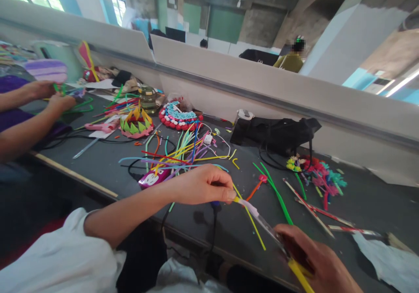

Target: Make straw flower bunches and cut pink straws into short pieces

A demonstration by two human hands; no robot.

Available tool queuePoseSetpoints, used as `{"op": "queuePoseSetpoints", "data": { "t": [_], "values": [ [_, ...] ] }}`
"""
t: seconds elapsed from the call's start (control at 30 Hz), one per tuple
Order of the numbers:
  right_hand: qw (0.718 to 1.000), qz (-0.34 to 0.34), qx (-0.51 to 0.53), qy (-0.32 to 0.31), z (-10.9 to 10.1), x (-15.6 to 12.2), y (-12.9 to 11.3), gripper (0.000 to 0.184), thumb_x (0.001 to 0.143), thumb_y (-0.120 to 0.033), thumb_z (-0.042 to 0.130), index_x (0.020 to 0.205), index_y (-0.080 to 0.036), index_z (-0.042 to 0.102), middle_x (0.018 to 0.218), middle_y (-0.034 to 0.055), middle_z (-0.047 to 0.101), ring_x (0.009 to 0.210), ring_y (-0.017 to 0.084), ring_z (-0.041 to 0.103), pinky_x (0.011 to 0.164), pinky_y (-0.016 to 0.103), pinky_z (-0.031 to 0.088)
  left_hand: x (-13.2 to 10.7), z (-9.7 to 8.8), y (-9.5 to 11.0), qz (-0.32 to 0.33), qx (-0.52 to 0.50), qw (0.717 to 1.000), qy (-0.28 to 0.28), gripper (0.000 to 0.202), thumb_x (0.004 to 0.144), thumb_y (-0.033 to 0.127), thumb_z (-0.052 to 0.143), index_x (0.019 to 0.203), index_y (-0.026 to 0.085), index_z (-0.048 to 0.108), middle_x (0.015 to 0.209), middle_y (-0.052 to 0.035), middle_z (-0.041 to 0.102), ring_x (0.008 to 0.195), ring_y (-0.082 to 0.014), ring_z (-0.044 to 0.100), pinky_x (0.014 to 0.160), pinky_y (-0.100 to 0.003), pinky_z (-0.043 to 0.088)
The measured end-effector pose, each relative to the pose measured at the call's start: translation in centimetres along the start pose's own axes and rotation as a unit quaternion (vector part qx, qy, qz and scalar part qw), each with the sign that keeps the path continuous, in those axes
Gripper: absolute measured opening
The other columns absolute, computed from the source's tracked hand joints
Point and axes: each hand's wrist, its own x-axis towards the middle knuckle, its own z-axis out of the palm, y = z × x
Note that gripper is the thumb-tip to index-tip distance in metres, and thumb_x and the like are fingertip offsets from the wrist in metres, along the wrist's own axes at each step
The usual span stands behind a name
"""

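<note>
My left hand reaches in from the left over the desk. Its thumb and fingers pinch a short piece with a yellow end and a lavender strip. A pair of scissors with yellow handles is gripped in my right hand, at the lower right. The tips of the blades meet the lavender strip; whether they cut into it I cannot tell. Below my left hand lies a thin yellow stick. Green fuzzy stems and an orange stem with a pink flower head lie close by.
Colourful stems lie in a pile behind my left hand. A green and yellow crown, a beaded ring, a black bag and fluffy flowers line the back. At left, another person's hands work. A low partition bounds the desk.
</note>
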Motion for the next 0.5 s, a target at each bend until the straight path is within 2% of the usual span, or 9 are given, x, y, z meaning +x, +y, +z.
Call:
{"op": "queuePoseSetpoints", "data": {
  "t": [0.13, 0.23, 0.37, 0.5],
  "values": [
    [0.99, 0.076, 0.062, 0.098, 2.2, -1.4, 0.6, 0.026, 0.08, -0.037, 0.063, 0.102, -0.024, 0.061, 0.071, -0.0025, 0.067, 0.056, 0.011, 0.062, 0.054, 0.013, 0.048, -0.3, 0.1, -0.9, 0.005, -0.026, 0.999, 0.045, 0.03, 0.086, 0.041, 0.055, 0.088, 0.014, 0.069, 0.069, 0.0021, 0.053, 0.058, -0.0063, 0.04, 0.051, -0.018, 0.029],
    [0.97, 0.135, 0.141, 0.143, 3.8, -2.1, 0.7, 0.031, 0.079, -0.044, 0.064, 0.102, -0.024, 0.061, 0.075, -0.0006, 0.068, 0.063, 0.013, 0.064, 0.059, 0.014, 0.05, -0.3, 0.5, -1.6, 0.013, -0.031, 0.997, 0.066, 0.033, 0.084, 0.043, 0.057, 0.092, 0.014, 0.071, 0.072, 0.0, 0.056, 0.06, -0.0074, 0.042, 0.051, -0.019, 0.03],
    [0.946, 0.191, 0.22, 0.142, 5.0, -2.0, 0.7, 0.03, 0.077, -0.048, 0.066, 0.096, -0.024, 0.063, 0.073, -0.0014, 0.065, 0.058, 0.012, 0.059, 0.053, 0.014, 0.047, -0.3, 0.9, -1.8, 0.016, -0.043, 0.996, 0.077, 0.031, 0.082, 0.042, 0.059, 0.089, 0.014, 0.071, 0.072, -0.0002, 0.057, 0.061, -0.0077, 0.044, 0.053, -0.019, 0.032],
    [0.93, 0.224, 0.256, 0.143, 5.5, -1.5, 0.8, 0.037, 0.073, -0.052, 0.069, 0.093, -0.022, 0.065, 0.071, 0.001, 0.064, 0.058, 0.014, 0.058, 0.05, 0.018, 0.046, -0.2, 1.4, -2.0, 0.005, -0.059, 0.994, 0.091, 0.028, 0.08, 0.041, 0.062, 0.081, 0.014, 0.07, 0.063, 0.0028, 0.049, 0.055, -0.006, 0.038, 0.048, -0.018, 0.027]
  ]
}}
